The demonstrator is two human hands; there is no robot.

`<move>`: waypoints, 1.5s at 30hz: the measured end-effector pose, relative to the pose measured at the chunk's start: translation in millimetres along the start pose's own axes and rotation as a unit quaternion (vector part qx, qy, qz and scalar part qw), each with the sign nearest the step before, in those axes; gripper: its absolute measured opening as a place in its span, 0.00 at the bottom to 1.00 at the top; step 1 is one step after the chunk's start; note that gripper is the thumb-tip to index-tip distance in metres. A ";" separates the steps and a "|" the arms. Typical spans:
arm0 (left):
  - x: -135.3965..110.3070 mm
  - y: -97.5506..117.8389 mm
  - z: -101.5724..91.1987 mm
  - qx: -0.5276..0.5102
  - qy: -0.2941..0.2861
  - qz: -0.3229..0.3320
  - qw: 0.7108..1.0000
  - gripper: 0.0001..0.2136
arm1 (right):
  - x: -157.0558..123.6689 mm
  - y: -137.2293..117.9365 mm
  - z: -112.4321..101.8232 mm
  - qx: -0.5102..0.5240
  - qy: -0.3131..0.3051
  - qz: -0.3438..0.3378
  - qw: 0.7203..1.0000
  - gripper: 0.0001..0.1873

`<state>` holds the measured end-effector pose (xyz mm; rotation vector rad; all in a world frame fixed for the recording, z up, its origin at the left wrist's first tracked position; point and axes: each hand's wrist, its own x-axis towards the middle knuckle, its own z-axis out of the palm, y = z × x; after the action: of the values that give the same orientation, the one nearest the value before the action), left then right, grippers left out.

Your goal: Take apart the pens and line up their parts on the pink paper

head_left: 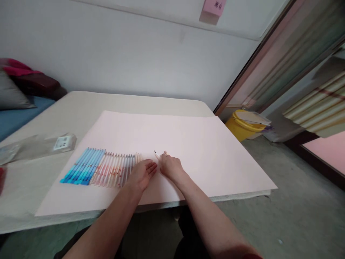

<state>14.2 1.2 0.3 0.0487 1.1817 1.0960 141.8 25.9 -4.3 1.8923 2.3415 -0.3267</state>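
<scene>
On the pale desk [81, 104], a pink sheet [202, 151] carries a row of pens [99, 171] whose right end the flat, unclenched left hand [141, 174] touches, while the right hand [171, 167] pinches a single pen [157, 155] just beside it, so a careless nudge could roll the row askew.

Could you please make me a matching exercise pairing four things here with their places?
Things:
1 row of pens
2 yellow bucket
3 clear wrapper
4 single pen

Places:
A on the floor right of the table
B in the right hand
C on the pink sheet by the left hand
D on the table, left of the sheet

Pairs: 1-C; 2-A; 3-D; 4-B.
</scene>
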 end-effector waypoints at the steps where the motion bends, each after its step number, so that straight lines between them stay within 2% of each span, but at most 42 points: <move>1: 0.1 -0.7 1.7 -0.002 0.001 -0.004 1.000 0.03 | -0.1 4.1 -2.7 0.009 -0.006 0.009 1.000 0.21; 5: 0.4 -3.4 10.3 0.010 0.000 -0.025 1.000 0.02 | 3.4 22.7 -10.4 0.072 -0.027 0.035 0.996 0.18; 8: 1.1 -7.1 17.2 0.032 0.004 -0.026 0.999 0.01 | 9.1 28.1 -9.1 0.099 -0.045 0.023 0.994 0.15; 11: 2.4 -11.6 21.9 0.050 0.007 -0.019 0.999 0.02 | 14.3 24.5 -3.3 0.115 -0.057 0.007 0.992 0.13; 19: 6.3 -15.1 21.7 0.035 -0.033 -0.002 0.999 0.03 | 20.1 21.1 3.3 0.173 -0.058 -0.011 0.983 0.13; 26: 6.9 -19.6 22.8 0.047 -0.037 -0.006 0.998 0.07 | 20.3 24.3 -2.8 0.235 -0.053 -0.032 0.970 0.12; 30: 10.1 -23.3 21.5 0.035 -0.056 0.017 0.998 0.09 | 16.4 21.9 -9.4 0.263 -0.042 -0.052 0.962 0.12; 34: 12.1 -20.7 18.9 0.042 -0.040 0.026 0.998 0.09 | 12.3 21.2 -15.4 0.288 -0.020 -0.080 0.954 0.13; 36: 12.2 -16.8 17.1 0.041 -0.028 0.002 0.999 0.08 | 10.2 21.7 -16.2 0.263 -0.008 -0.059 0.963 0.13; 40: 10.1 -4.0 13.3 0.012 -0.021 -0.042 0.999 0.05 | 5.4 19.4 -7.8 0.117 0.034 0.029 0.992 0.14; 42: 8.3 4.6 11.7 -0.012 -0.038 -0.043 0.998 0.05 | 4.4 16.0 0.0 0.059 0.020 0.032 0.998 0.15; 45: 5.9 18.8 9.2 -0.076 -0.056 -0.043 0.995 0.08 | 6.7 10.5 7.9 0.034 -0.014 0.017 0.999 0.14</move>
<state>8.5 19.6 10.5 -0.0580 0.9896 1.0901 150.2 32.5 -14.5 1.9414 2.3059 -0.4314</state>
